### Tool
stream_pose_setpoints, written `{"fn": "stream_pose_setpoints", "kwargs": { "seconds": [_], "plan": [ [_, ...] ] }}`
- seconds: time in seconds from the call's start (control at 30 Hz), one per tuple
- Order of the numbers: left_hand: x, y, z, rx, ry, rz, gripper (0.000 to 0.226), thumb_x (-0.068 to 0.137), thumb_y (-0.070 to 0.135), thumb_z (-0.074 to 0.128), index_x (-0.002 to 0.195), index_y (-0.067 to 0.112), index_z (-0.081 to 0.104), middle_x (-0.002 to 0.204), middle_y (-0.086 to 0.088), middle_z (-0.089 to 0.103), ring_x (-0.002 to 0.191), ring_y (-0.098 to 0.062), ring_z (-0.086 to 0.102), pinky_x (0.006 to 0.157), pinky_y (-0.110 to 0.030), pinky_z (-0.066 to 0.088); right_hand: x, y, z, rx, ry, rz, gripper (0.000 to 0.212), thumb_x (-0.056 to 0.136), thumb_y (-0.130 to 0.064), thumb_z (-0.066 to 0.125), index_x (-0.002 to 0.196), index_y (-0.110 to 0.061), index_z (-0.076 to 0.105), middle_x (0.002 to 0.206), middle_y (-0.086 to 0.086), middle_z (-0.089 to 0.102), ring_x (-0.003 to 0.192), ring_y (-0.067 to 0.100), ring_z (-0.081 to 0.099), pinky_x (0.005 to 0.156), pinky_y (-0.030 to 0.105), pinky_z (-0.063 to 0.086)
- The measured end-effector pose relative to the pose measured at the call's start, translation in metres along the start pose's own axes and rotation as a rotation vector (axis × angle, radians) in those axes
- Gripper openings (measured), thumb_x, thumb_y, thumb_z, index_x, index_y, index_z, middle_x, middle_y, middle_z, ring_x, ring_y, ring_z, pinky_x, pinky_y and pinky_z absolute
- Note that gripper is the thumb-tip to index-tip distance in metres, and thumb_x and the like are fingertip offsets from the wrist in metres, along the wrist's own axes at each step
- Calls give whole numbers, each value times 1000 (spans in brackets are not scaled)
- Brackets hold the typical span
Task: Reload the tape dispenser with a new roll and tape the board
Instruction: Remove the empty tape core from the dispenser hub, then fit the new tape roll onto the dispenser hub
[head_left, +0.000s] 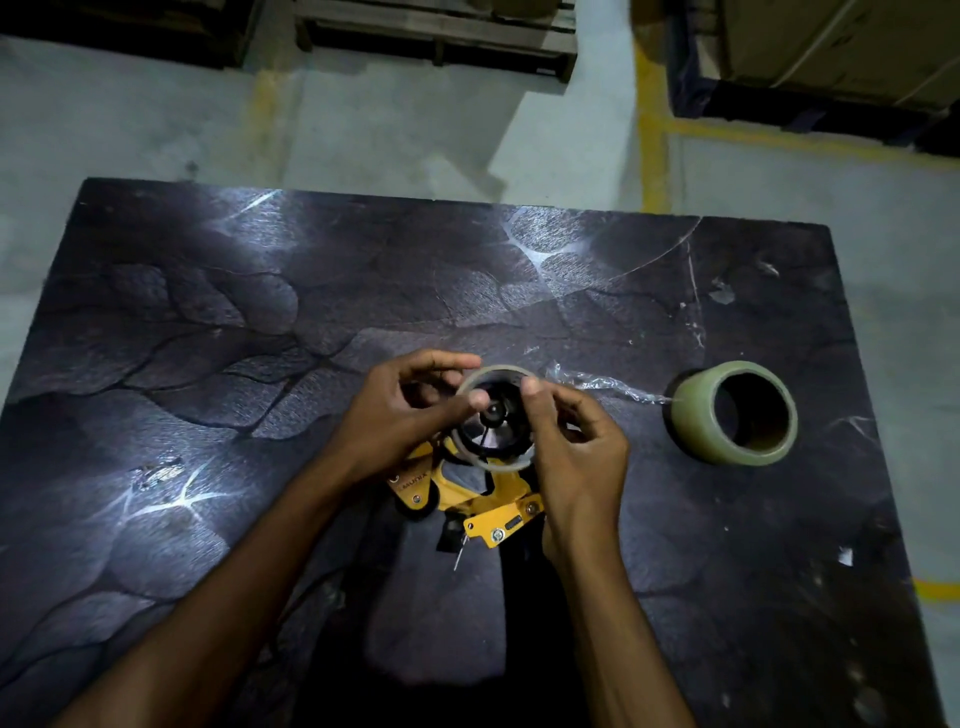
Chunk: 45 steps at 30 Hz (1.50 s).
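A yellow tape dispenser (467, 499) lies on the dark patterned board (260, 322), its black hub facing up. A thin, nearly spent roll core (497, 370) sits around the hub. My left hand (400, 415) pinches the ring's left rim with thumb and fingers. My right hand (576, 447) pinches its right rim, the palm covering part of the dispenser. A full, pale green tape roll (737, 413) rests on its side to the right, apart from both hands. A crumpled strip of clear tape (597, 382) trails from it toward the dispenser.
Small scraps of tape (722, 293) stick to the board's right part. Beyond the board is grey concrete floor with yellow lines (652, 130). A wooden pallet (441, 36) and cardboard boxes (831, 41) stand at the far side.
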<state>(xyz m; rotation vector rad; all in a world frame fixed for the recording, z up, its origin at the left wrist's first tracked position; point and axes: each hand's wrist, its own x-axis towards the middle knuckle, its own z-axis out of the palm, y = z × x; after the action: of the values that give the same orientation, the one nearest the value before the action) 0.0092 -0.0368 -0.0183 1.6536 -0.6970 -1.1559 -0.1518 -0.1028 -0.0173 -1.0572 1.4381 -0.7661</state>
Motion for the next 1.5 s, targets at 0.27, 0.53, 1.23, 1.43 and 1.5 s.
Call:
{"fn": "stream_pose_setpoints", "kwargs": {
  "seconds": [0.27, 0.53, 1.23, 1.43, 1.5],
  "plan": [
    [-2, -15, 6, 26, 44, 128, 45, 79, 49, 75, 119, 28, 79, 116, -4, 80, 107, -22, 76, 92, -34, 58, 2, 6, -27, 244, 187, -35, 23, 99, -31, 67, 91, -15, 81, 87, 5, 79, 83, 21, 73, 81, 39, 62],
    [10, -31, 12, 126, 59, 193, 36, 88, -1, 78, 123, 6, 74, 100, -6, 74, 60, 13, 65, 60, -3, 48, 18, 43, -85, -44, 256, -87, 31, 104, -28, 59, 80, -31, 79, 77, -14, 73, 80, 4, 63, 81, 35, 55],
    [26, -34, -3, 202, -12, 225, 42, 81, 5, 80, 123, 11, 75, 94, 24, 79, 86, 6, 74, 74, -6, 54, 56, 27, -170, -223, 420, -213, 12, 98, -45, 61, 90, -38, 55, 84, -3, 66, 69, 25, 68, 63, 43, 63],
    [27, -30, -11, 202, -58, 226, 44, 81, 9, 80, 125, 13, 75, 99, 20, 79, 90, 2, 75, 77, -10, 57, 93, 12, -161, -172, 326, -139, 29, 99, -22, 66, 125, -12, 59, 106, 3, 67, 66, 22, 74, 49, 27, 60],
    [27, -27, -13, 215, -74, 229, 46, 82, 5, 79, 127, 13, 72, 97, 24, 78, 88, 5, 74, 75, -8, 56, 101, 8, -159, -270, 341, -181, 23, 98, -11, 63, 121, -11, 63, 97, 4, 68, 57, -3, 70, 46, 12, 52]
  ]
}}
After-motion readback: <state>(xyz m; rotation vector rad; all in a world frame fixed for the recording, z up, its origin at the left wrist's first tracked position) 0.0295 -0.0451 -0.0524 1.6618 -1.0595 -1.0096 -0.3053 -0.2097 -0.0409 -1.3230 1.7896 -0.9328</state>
